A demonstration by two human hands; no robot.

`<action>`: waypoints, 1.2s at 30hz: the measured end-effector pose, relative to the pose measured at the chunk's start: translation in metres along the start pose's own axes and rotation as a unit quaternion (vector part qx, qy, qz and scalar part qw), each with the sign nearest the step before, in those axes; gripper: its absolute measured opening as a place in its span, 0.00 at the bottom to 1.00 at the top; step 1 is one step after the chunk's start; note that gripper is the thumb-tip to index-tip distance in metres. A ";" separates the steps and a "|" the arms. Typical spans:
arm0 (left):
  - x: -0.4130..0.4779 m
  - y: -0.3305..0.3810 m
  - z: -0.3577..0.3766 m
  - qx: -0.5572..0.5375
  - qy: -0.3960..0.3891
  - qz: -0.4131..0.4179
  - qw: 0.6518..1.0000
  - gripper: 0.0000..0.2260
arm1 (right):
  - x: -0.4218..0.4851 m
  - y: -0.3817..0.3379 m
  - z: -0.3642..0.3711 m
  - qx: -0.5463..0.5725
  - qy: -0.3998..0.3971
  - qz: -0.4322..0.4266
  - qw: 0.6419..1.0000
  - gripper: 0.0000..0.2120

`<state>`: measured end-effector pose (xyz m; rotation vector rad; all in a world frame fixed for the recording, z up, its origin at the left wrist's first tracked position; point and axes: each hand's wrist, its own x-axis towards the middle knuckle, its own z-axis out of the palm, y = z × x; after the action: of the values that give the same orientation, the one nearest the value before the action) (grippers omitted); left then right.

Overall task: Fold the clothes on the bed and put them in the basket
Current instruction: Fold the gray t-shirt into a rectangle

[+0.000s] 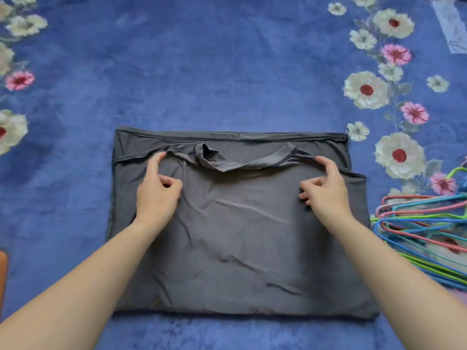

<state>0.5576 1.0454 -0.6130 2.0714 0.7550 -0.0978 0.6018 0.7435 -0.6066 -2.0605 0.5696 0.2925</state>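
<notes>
Folding the grey shirt [240,223]: it lies halved mid-bed [227,72], hangers [417,223] just beside its right edge. My left grip [156,188] and right grip [326,188] each rest a straight forefinger on a shoulder edge, other fingers curled; pinching or not, I cannot tell. Long axis left-right; neckline points away from me. Next, I judge: a sideways fold, then the basket, which is unseen.
</notes>
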 end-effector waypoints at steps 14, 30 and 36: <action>0.080 0.045 0.002 -0.132 0.073 0.042 0.988 0.08 | 0.072 -0.050 0.021 0.046 0.010 -0.079 0.996 0.08; 0.062 -0.021 -0.037 0.148 0.206 0.000 0.967 0.11 | 0.058 0.002 -0.019 -0.206 0.070 -0.015 0.976 0.13; 0.083 -0.030 -0.051 0.049 0.251 -0.047 0.966 0.09 | 0.075 -0.001 -0.016 -0.118 0.112 -0.009 0.987 0.16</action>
<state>0.5979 1.1374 -0.6332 2.1783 1.1738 0.3583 0.6665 0.7091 -0.6290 -2.3455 0.6778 0.1210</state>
